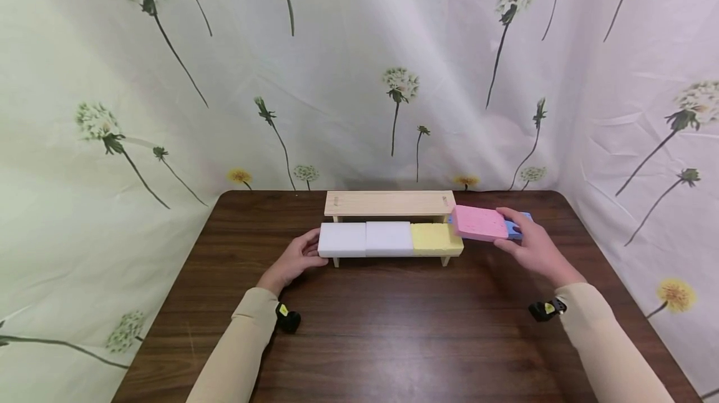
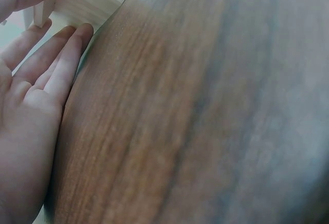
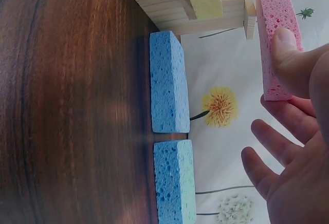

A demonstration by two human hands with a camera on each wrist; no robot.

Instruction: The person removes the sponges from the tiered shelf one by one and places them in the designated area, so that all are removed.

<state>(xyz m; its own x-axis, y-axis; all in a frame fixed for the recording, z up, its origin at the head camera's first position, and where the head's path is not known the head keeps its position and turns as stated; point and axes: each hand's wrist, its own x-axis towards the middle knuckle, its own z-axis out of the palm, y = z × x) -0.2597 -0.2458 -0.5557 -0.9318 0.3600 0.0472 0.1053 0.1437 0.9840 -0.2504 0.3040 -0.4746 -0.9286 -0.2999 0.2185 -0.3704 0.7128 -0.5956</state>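
A low two-tier wooden rack stands at the back of the table. On its front tier two white blocks and a yellow sponge lie in a row. My left hand rests against the rack's left end; its fingers look fairly straight in the left wrist view, touching the wood. Beyond the rack's right end, my right hand holds a pink sponge between thumb and fingers, above the table. Two blue sponges lie on the table beneath it, partly hidden in the head view.
The dark wood-grain table reaches back to a white cloth printed with dandelions, which also hangs at both sides. A small black device is strapped at the left wrist, and another black device at the right.
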